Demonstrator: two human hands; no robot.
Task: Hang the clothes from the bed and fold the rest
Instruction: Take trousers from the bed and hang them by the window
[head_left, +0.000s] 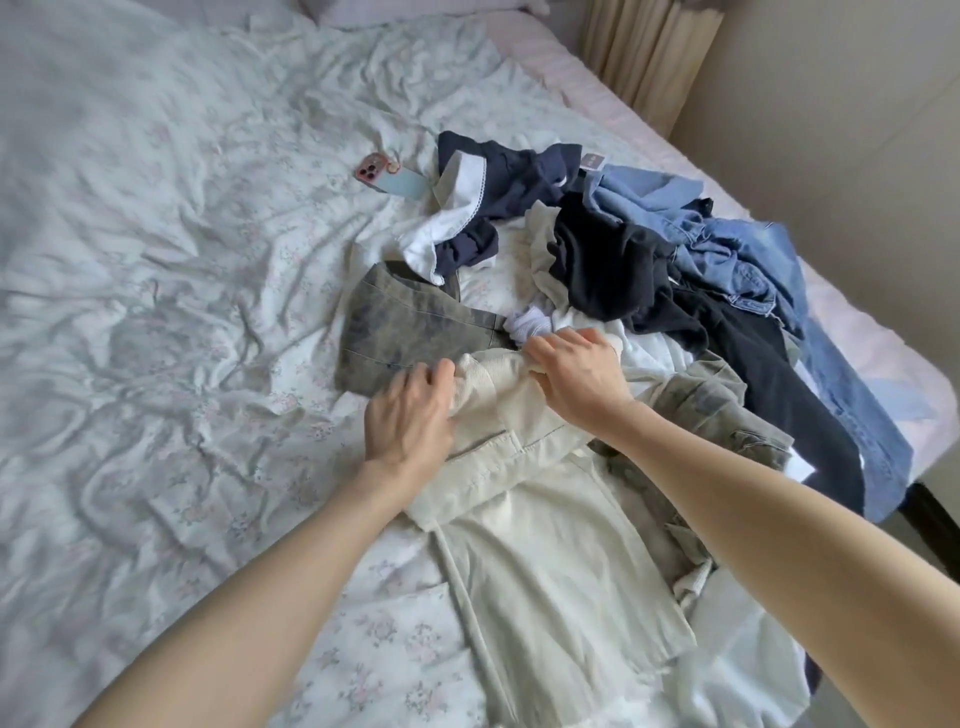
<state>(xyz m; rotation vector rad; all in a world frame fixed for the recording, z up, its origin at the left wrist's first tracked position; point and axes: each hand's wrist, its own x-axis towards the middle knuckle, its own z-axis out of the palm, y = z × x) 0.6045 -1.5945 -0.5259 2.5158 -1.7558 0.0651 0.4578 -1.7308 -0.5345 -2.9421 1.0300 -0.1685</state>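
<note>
Matt cloth garment (545, 545) (ribbed collar)

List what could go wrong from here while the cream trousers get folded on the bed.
1. The phone lies on the bedding beside the clothes pile; a tugged garment might drag or bury it.
2. The blue jeans hang over the bed's edge and could slide to the floor.
3. Both hands, left hand and right hand, grip the cream trousers over other clothes, so the fold may bunch.

Your left hand (410, 415) fingertips are buried in the cream garment (545, 545), itself cut off at the frame's bottom edge.
</note>
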